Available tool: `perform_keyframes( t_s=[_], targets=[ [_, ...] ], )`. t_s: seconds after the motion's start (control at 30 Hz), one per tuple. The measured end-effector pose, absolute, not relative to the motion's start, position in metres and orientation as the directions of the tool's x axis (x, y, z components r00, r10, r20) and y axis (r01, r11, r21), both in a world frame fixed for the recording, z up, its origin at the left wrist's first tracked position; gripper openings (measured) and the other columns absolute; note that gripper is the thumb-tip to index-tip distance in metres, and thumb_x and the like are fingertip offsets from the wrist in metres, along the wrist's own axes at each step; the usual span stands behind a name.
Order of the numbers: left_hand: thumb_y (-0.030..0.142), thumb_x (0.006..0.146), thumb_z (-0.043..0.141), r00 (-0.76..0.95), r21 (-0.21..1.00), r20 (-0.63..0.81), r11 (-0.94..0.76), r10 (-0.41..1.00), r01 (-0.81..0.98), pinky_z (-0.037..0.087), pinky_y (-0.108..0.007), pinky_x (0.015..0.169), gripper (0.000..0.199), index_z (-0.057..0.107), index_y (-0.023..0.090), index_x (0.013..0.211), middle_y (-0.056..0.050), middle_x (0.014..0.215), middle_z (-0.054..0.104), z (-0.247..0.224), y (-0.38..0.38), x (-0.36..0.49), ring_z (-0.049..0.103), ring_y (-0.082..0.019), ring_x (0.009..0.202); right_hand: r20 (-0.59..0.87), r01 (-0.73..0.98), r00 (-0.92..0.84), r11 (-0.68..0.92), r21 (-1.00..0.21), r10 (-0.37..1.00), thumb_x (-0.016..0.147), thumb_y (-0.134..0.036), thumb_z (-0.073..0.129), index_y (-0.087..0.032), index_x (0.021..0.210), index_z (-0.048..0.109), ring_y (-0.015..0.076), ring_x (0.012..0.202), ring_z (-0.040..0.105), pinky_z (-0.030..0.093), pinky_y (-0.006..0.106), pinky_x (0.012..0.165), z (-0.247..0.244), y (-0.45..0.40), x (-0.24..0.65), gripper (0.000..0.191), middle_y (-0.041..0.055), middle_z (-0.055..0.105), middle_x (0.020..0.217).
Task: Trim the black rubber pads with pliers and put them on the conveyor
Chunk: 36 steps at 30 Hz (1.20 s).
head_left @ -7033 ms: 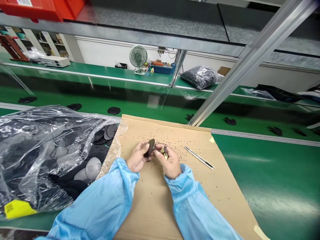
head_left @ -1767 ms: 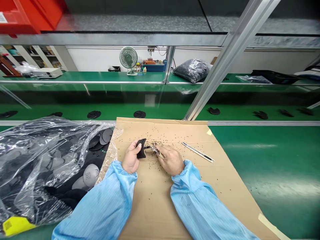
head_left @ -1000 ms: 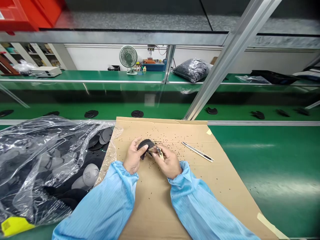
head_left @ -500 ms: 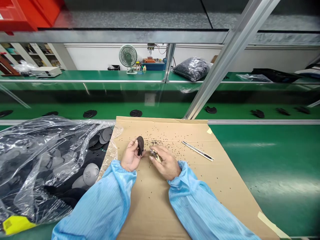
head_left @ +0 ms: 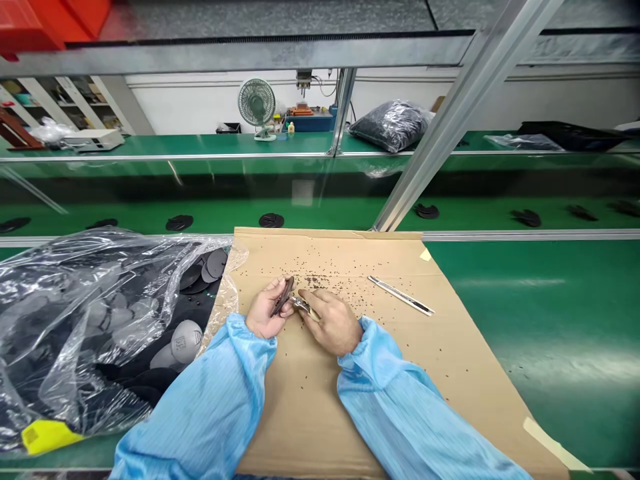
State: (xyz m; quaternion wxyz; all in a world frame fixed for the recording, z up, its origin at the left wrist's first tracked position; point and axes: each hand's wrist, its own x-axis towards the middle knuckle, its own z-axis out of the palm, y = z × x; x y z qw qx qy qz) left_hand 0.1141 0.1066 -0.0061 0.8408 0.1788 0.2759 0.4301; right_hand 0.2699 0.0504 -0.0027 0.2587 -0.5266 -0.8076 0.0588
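My left hand [head_left: 267,311] pinches a thin dark oval piece [head_left: 283,297] by its edge, tilted above the cardboard sheet [head_left: 310,427]. In my right hand [head_left: 334,321] is a pair of cutting pliers [head_left: 302,304] with pale handles. The jaws point left and meet the right edge of the oval piece; whether they are closed on it I cannot tell. Many tiny black bits [head_left: 315,280] are scattered on the cardboard just beyond my hands. To the right of them lies a slim utility knife [head_left: 401,295].
A clear plastic bag [head_left: 75,287] of dark and grey oval pieces lies at the left. Beyond the cardboard, a green conveyor [head_left: 320,213] carries several black pieces. A slanted metal post [head_left: 450,133] rises at the right, and a fan [head_left: 257,103] stands behind.
The pliers have moved left to the edge of the oval piece. My left hand has turned that piece from nearly upright to a slant. The view has shifted slightly.
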Motion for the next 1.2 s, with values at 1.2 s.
perform_keyframes(
  t_s=[1.2],
  targets=[
    [0.018,0.075,0.07,0.438,0.563,-0.318,0.539,0.841,-0.626,0.027,-0.016,0.036,0.019,0.061,0.015,0.091,0.0,0.073,0.057,-0.004,0.106,0.117,0.039,-0.003,0.043,0.367,0.595,-0.041,0.318,-0.738,0.929,0.083,-0.022,0.054,-0.022,0.108,0.064,0.0202,0.089,0.062,0.048,0.032,0.081,0.002,0.049,0.269,0.028,0.0058,0.067,0.095]
  ],
)
